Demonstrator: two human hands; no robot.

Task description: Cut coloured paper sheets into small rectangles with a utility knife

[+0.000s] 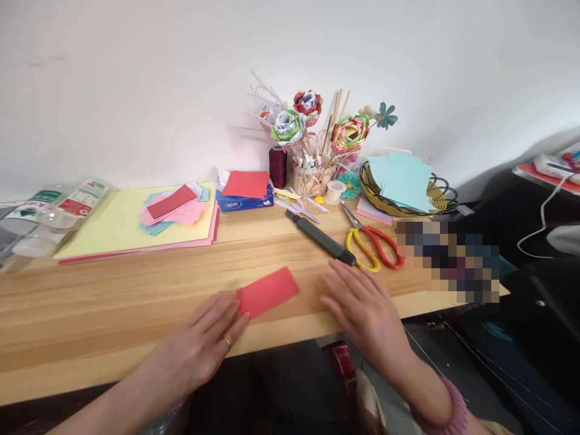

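A red paper rectangle [269,292] lies near the front edge of the wooden table. My left hand [209,332] grips its left end, with the thumb on the near side and the fingers over the corner. To the right of the paper, my right hand [365,305] is held with its fingers stretched out, holding nothing and apart from the paper. Just beyond its fingertips are a dark green pen-like tool [324,238] and scissors [378,244] with one yellow and one red handle.
Large coloured sheets [109,223] bear small paper pieces at the left, beside plastic packaging [77,202]. Along the wall stand a blue box [247,202], a thread spool [278,167], a holder with paper flowers [312,180] and a basket [374,193] of light blue paper.
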